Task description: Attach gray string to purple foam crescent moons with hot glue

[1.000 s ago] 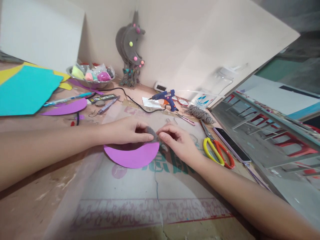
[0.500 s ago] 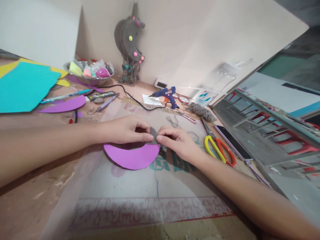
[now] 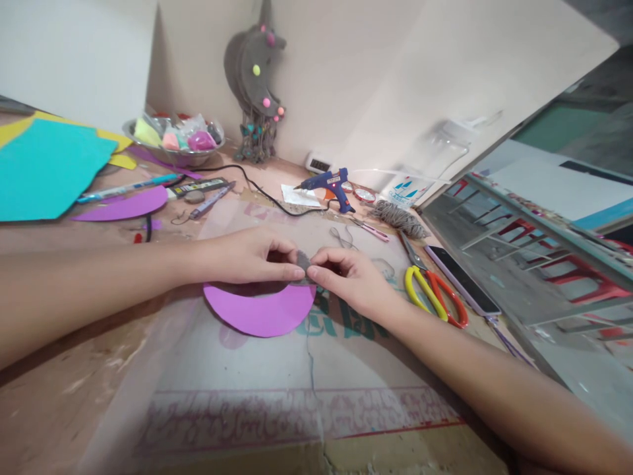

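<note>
A purple foam crescent lies flat on a printed plastic sheet in the middle of the table. My left hand rests on the crescent's upper edge, its thumb and fingers pinched on a small grey piece at the crescent's right tip. My right hand meets it from the right, fingers curled and pinching the same grey piece. The fingertips of both hands touch over it.
Yellow and red scissors and a phone lie right of my right hand. A blue glue gun, grey twine, another purple crescent, teal foam sheet, bowl of pompoms and a grey moon ornament stand farther back.
My right hand has closed in on the left, so both now pinch the grey piece together. The view has shifted slightly.
</note>
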Motion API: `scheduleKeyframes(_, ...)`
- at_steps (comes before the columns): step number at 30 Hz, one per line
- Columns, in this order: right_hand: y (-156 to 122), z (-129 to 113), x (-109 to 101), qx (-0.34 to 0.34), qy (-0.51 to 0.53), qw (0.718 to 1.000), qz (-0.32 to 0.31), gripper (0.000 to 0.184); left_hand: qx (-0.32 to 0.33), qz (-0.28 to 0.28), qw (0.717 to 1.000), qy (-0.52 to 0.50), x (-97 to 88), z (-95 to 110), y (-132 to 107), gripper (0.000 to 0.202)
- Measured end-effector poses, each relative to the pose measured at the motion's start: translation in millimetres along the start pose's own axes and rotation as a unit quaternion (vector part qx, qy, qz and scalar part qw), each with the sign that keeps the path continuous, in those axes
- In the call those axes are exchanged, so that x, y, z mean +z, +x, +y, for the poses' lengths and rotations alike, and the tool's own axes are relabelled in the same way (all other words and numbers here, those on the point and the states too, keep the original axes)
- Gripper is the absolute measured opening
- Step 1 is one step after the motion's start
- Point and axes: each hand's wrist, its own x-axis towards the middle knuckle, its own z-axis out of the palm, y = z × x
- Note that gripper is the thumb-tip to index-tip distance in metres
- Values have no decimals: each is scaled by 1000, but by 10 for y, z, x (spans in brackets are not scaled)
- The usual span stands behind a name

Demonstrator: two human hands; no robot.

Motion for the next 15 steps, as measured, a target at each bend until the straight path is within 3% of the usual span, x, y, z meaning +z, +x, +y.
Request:
scheduleKeyframes(7, -16, -19, -14, -1, -10, 1000, -17, 15, -29, 6, 1000, -2, 8, -2, -2, 31)
scheduleKeyframes(15, -6, -3, 7, -6, -57, 998, 13, 19, -20, 11, 1000, -16, -4, 13, -10, 30)
